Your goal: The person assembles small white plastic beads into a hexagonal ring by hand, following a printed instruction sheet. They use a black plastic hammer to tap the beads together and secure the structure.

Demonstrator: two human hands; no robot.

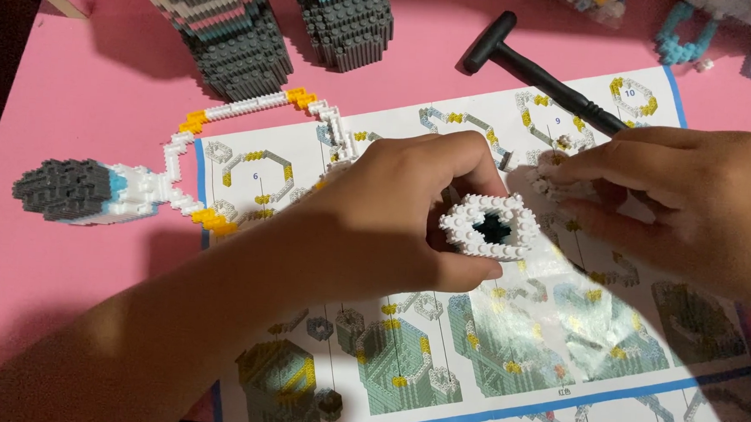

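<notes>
White rectangular printed instruction sheet [504, 360] with blue border lines, flat on pink table [85, 97], under both hands; grey-green, white and yellow build diagrams across it. Clear plastic bag [591, 3] of small pieces at top edge, mostly cropped.

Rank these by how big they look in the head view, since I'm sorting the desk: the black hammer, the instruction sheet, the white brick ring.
1. Instruction sheet, by far the largest.
2. Black hammer.
3. White brick ring, held in the left hand; it sits nearer the camera, so its lead over nothing is safe.
</notes>
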